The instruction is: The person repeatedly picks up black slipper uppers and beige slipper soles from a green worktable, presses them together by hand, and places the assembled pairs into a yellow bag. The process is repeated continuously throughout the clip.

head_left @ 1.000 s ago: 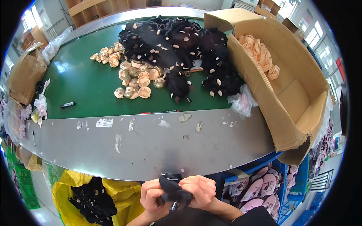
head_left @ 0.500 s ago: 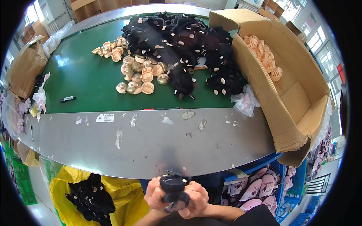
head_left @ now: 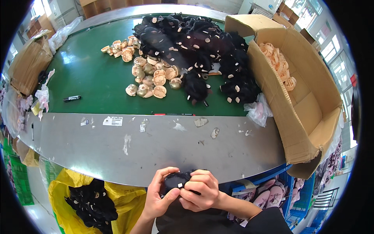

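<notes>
Just beyond the front edge of the metal table, both hands hold a small black plush piece (head_left: 171,182) with a pale tab on it. My left hand (head_left: 157,195) curls around its left side, with the thumb pressed near the tab. My right hand (head_left: 202,190) grips the other side with bent fingers, which cover part of it. Farther off on the green surface lies a large heap of black plush pieces (head_left: 187,39) with pale tabs. Left of that heap, beige and gold molded plastic pieces (head_left: 159,79) are grouped together.
A cardboard box (head_left: 311,105) with beige plastic pieces stands on the right. Below the table at left hangs a yellow bag (head_left: 128,199) holding black plush. Blue crates (head_left: 298,202) with pink slipper-like pieces sit at lower right. A black marker (head_left: 72,98) lies at left.
The black plush piece has been turned and raised slightly in my hands; its pale tab now shows at the front. My left fingers have opened wider around it. The view has shifted slightly.
</notes>
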### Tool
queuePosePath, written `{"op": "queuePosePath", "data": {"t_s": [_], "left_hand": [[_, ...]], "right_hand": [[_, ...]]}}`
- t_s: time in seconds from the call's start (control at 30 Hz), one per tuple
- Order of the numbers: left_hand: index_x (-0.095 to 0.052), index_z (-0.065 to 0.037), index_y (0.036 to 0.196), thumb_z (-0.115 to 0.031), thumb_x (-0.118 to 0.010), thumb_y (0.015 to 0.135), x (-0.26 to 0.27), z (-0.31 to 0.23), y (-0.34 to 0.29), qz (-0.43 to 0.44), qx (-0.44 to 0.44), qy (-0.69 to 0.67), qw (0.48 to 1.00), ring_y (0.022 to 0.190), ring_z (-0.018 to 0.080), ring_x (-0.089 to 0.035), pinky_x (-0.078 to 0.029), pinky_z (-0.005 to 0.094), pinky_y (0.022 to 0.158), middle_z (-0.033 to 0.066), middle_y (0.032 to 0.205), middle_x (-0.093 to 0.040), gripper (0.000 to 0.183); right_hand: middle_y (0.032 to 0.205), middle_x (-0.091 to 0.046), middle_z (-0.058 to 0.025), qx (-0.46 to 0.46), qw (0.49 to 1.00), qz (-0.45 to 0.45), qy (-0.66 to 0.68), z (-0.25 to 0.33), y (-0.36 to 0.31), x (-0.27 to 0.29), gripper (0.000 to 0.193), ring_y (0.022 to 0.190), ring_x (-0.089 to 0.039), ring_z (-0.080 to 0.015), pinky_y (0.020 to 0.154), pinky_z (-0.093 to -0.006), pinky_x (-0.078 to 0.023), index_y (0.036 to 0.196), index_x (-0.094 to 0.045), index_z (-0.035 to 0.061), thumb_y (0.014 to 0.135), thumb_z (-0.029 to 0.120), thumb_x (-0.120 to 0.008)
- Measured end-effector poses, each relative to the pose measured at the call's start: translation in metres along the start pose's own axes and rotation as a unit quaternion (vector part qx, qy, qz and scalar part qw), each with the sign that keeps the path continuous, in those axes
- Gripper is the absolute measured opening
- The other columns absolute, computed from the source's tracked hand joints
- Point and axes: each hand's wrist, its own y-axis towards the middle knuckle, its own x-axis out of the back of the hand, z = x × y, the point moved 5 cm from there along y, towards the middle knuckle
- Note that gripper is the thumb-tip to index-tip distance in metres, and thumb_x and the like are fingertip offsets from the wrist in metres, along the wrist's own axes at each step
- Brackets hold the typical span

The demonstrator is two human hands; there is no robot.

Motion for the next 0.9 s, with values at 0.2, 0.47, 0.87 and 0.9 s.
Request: {"op": "queuePosePath", "data": {"t_s": [0.2, 0.47, 0.87, 0.9], "left_hand": [[-0.048, -0.001, 0.136, 0.004, -0.074, 0.081, 0.0, -0.003, 0.003, -0.041, -0.013, -0.069, 0.997, 0.11, 0.0144, -0.06, -0.047, 0.0282, 0.096, 0.01, 0.122, -0.061, 0.061], [-0.057, 0.0, 0.131, 0.001, -0.068, 0.087, 0.01, -0.002, -0.002, -0.106, -0.054, -0.042, 0.992, 0.111, 0.0171, -0.061, -0.048, 0.0283, 0.099, 0.0091, 0.12, -0.064, 0.045], [-0.064, 0.003, 0.118, 0.001, -0.066, 0.08, -0.002, 0.002, 0.004, -0.11, -0.017, 0.009, 0.994, 0.101, 0.016, -0.062, -0.049, 0.029, 0.093, 0.0068, 0.106, -0.068, 0.038], [-0.065, 0.004, 0.117, -0.003, -0.064, 0.08, -0.002, 0.001, 0.004, -0.118, -0.015, 0.033, 0.992, 0.1, 0.0169, -0.062, -0.049, 0.03, 0.093, 0.0077, 0.105, -0.068, 0.038]], "right_hand": [[0.095, -0.064, -0.0079, 0.006, 0.995, 0.02, 0.096, -0.019, 0.019, 0.005, 0.01, 0.082, -0.066, -0.0233, 0.081, -0.0433, -0.06, 0.081, -0.072, 0.0056, 0.074, 0.012, -0.072], [0.091, -0.065, -0.0142, -0.187, 0.951, -0.101, -0.225, -0.197, 0.137, 0.213, 0.016, 0.083, -0.065, -0.0284, 0.08, -0.0382, -0.052, 0.096, -0.065, 0.0015, 0.093, 0.016, -0.058], [0.125, -0.068, -0.0218, -0.479, 0.779, 0.262, -0.309, -0.449, -0.044, 0.331, 0.056, 0.115, -0.065, -0.037, 0.098, -0.0415, -0.051, 0.128, -0.062, 0.0022, 0.086, 0.037, -0.07], [0.124, -0.068, -0.0226, -0.519, 0.756, 0.281, -0.281, -0.443, -0.044, 0.311, 0.057, 0.115, -0.065, -0.0366, 0.097, -0.0413, -0.051, 0.129, -0.062, 0.0012, 0.086, 0.039, -0.07]]}}
